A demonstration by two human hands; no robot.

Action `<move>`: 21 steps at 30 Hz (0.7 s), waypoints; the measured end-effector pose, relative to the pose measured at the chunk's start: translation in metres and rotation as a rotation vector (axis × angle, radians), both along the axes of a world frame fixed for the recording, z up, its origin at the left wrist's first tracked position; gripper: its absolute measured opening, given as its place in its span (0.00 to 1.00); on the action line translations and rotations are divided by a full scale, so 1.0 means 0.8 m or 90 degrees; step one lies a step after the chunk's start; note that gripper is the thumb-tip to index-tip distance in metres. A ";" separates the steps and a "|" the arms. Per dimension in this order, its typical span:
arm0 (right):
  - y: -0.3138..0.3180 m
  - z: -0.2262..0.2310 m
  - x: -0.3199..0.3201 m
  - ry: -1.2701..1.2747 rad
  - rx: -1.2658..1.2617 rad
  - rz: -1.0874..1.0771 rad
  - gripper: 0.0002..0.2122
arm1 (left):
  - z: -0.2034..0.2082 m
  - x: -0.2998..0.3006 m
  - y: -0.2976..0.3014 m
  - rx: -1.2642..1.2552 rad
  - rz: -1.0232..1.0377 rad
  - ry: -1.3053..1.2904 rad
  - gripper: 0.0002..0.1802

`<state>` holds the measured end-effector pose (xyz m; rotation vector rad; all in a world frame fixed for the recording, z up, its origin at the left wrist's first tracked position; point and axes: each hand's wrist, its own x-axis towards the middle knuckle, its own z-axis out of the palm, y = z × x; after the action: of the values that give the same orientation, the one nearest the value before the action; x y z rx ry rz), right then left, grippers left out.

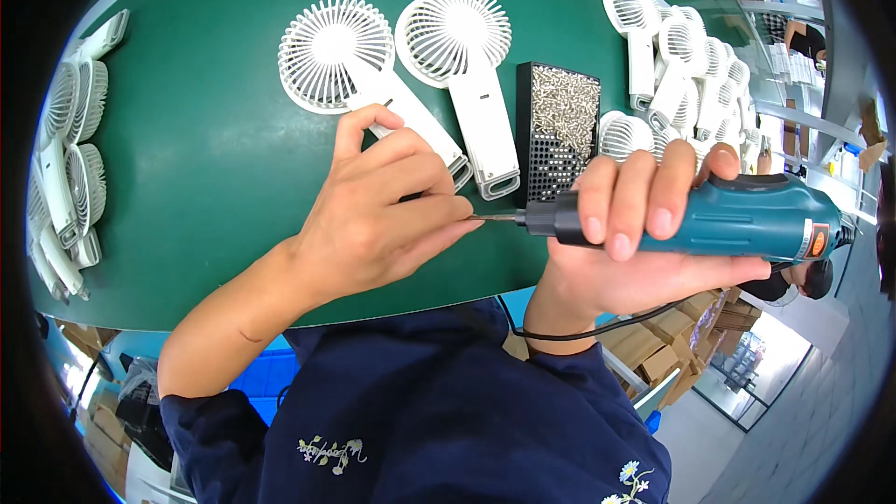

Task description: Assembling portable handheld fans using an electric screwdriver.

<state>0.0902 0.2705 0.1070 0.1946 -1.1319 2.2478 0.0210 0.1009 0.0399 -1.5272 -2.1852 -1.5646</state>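
My right hand is wrapped round a teal and black electric screwdriver, held level with its bit pointing left. At the bit's tip, the thumb and forefinger of my left hand are pinched together. Whatever is between those fingertips is too small to make out. Beyond my hands, two white handheld fans lie on the green table. The left fan has its handle partly hidden behind my left hand; the right fan shows its whole handle.
A black perforated tray holds many small silvery screws beside the right fan. White fans are heaped at the right and stacked along the left edge. A black cable loops under my right wrist. Cardboard boxes stand behind.
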 end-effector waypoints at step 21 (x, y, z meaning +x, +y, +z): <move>-0.034 -0.004 -0.015 0.102 0.200 0.001 0.40 | 0.019 -0.028 -0.016 -0.165 0.041 0.088 0.31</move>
<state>0.0780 0.2437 0.1034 0.4939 -1.3896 2.0029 -0.0013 0.0879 0.0553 -1.5561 -2.4057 -1.1572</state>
